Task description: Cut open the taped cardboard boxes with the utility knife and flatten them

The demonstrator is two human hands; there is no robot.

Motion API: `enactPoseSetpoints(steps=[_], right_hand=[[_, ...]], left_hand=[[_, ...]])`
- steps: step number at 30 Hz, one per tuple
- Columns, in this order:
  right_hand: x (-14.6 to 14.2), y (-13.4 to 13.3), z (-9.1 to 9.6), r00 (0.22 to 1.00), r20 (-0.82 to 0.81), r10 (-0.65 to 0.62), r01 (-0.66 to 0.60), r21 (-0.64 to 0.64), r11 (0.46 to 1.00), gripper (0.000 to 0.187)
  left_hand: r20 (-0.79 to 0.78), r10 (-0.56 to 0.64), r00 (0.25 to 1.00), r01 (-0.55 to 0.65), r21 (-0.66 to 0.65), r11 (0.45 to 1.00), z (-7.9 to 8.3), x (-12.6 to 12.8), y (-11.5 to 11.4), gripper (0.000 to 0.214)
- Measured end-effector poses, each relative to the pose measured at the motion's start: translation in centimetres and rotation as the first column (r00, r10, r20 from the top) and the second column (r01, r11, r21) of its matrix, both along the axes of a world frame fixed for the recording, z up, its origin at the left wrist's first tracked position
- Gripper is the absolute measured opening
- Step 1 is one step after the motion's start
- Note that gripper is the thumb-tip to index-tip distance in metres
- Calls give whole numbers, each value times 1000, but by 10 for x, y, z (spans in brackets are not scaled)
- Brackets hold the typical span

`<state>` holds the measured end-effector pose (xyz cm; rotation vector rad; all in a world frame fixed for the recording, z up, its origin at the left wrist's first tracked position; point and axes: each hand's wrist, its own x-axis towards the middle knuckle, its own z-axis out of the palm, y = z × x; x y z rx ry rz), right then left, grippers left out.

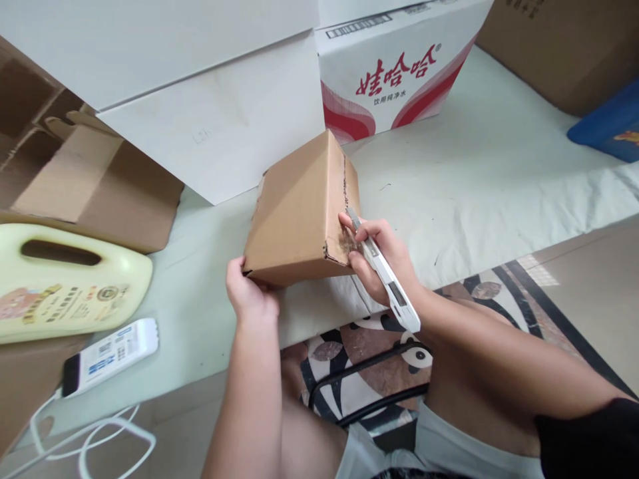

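Note:
A small brown cardboard box [299, 206] stands tilted at the front edge of a white-covered table [479, 166]. My left hand [247, 293] grips its lower left corner, fingers curled under it. My right hand [379, 256] is closed round a white utility knife [387, 276]. The knife's tip rests on the box's right edge, along a ragged dark seam.
Large white boxes [210, 113] and a red-and-white printed carton [399, 73] stand behind. An open brown carton [94, 179] lies at left, with a pale yellow jug [64, 283] and a white device [112, 352] with cables. A blue object [609, 123] sits far right.

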<state>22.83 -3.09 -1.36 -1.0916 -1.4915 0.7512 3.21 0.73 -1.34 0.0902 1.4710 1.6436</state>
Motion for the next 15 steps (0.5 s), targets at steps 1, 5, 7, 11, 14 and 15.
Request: enactPoseSetpoints(steps=[1, 5, 7, 11, 14, 15], right_hand=[[0, 0, 0, 1000, 1, 1, -1, 2, 1000, 26], [0, 0, 0, 1000, 1, 4, -4, -3, 1000, 25], [0, 0, 1, 1000, 3, 0, 0, -10, 1000, 26], [1, 0, 2, 1000, 6, 4, -4, -23, 1000, 25], [1, 0, 2, 1000, 1, 11, -11, -13, 1000, 25], [1, 0, 1, 1000, 0, 10, -10, -8, 1000, 25]], left_hand=[[3, -8, 1000, 8, 0, 1000, 0, 0, 0, 17], [7, -20, 1000, 20, 0, 1000, 0, 0, 0, 18], [1, -13, 1000, 13, -1, 1000, 0, 0, 0, 18], [-12, -14, 1000, 14, -12, 1000, -1, 0, 1, 19], [-10, -3, 1000, 3, 1, 1000, 0, 1, 1, 19], [-8, -3, 1000, 3, 5, 1000, 0, 1, 0, 19]])
